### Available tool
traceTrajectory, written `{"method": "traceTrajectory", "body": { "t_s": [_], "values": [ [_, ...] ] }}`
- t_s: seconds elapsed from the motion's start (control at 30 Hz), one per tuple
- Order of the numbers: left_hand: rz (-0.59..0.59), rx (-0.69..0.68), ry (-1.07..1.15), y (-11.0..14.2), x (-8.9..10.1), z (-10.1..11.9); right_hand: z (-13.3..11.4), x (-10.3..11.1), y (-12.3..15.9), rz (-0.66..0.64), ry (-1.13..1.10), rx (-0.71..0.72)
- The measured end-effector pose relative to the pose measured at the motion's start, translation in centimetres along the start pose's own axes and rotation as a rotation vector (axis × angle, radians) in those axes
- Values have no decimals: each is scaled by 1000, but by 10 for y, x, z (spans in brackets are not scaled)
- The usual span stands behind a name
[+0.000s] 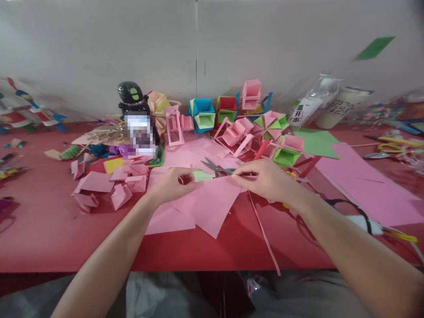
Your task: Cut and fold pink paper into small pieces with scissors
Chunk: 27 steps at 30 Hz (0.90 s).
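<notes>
A pink sheet of paper (215,207) is stretched between my two hands, tilted over the table's front part. My left hand (174,183) pinches its upper left edge, fingers curled. At the upper right corner, my right hand (266,179) grips it between thumb and fingers. Just behind the sheet lies a pair of scissors (217,168) with dark handles and blades apart, partly hidden by my right hand. More pink paper (170,221) lies flat beneath and to the left. A thin pink paper strip (265,238) runs down to the table's front edge.
Folded pink paper pieces (122,196) are heaped on the left. A phone (141,134) stands on a black holder (130,95). Colourful folded paper boxes (202,115) line the back. Pink sheets (371,185), a water bottle (314,101) and a cup (342,106) are on the right.
</notes>
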<state>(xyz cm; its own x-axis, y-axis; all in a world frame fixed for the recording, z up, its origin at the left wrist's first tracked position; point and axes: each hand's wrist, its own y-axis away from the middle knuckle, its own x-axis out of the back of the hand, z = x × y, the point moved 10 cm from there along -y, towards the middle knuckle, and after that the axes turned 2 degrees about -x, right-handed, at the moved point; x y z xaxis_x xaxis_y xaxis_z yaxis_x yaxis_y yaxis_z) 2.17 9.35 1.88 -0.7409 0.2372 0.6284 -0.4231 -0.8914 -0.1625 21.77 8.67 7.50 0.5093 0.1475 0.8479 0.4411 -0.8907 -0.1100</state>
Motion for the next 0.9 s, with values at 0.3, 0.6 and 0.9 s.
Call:
{"method": "traceTrajectory", "body": {
  "t_s": [0.3,0.6,0.9],
  "values": [
    [10,50,-110,1,20,-7,16,15,0,68,-2,-15],
    [214,26,-68,3,46,-18,30,21,-1,89,-59,-23],
    [232,-53,54,0,34,9,15,26,-1,107,-138,-34]
  ]
}}
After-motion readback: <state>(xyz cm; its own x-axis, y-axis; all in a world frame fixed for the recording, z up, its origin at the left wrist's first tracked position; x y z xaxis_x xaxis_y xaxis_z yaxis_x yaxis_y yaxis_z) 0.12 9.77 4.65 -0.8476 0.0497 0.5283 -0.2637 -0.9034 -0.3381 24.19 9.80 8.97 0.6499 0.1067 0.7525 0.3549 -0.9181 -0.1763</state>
